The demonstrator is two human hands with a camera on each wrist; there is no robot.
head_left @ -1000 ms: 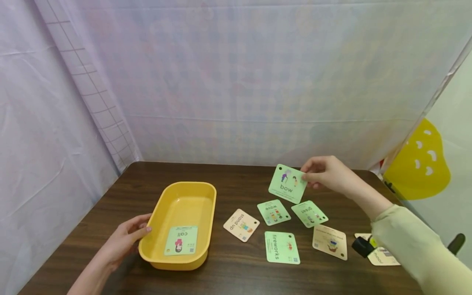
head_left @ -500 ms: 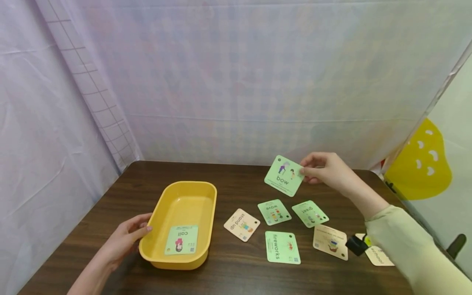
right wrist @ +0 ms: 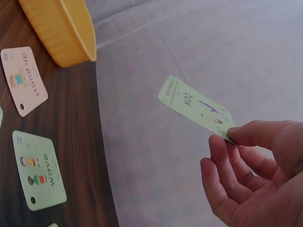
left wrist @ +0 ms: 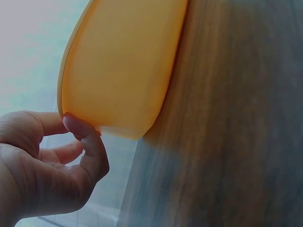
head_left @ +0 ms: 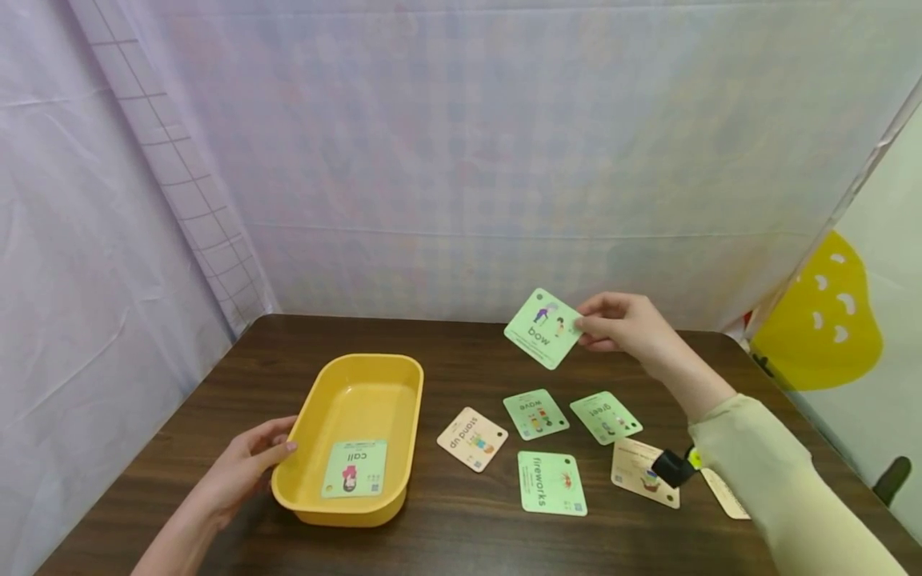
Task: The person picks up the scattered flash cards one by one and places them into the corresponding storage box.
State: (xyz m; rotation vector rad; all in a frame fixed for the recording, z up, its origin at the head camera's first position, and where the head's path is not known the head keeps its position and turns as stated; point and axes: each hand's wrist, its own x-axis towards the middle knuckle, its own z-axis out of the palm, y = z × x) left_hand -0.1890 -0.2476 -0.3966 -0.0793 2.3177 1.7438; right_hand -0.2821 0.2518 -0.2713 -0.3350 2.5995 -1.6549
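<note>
Between thumb and fingers my right hand [head_left: 625, 326] pinches the corner of a green flash card [head_left: 543, 330] reading "bow", held up above the back of the table. In the right wrist view the same card [right wrist: 196, 108] appears at a slant, apart from the tabletop. My left hand [head_left: 241, 464] grips the near left rim of a yellow plastic tray [head_left: 374, 400]; the left wrist view shows the thumb and fingers on the tray's wall [left wrist: 113, 71]. Inside the tray lies a green "call" card [head_left: 354, 469].
On the dark wooden table [head_left: 461, 544] lie cards reading "stand up" [head_left: 472, 439], "wave" [head_left: 535, 414], "greet" [head_left: 605, 418] and "fireworks" [head_left: 552, 483]. A beige card [head_left: 634, 472] is partly behind a black wrist device [head_left: 673, 468]; another [head_left: 723, 492] is mostly under the sleeve.
My right hand has lifted the "bow" card higher and carried it a little to the left. The right sleeve now covers more of the rightmost card. Left hand and tray stay put.
</note>
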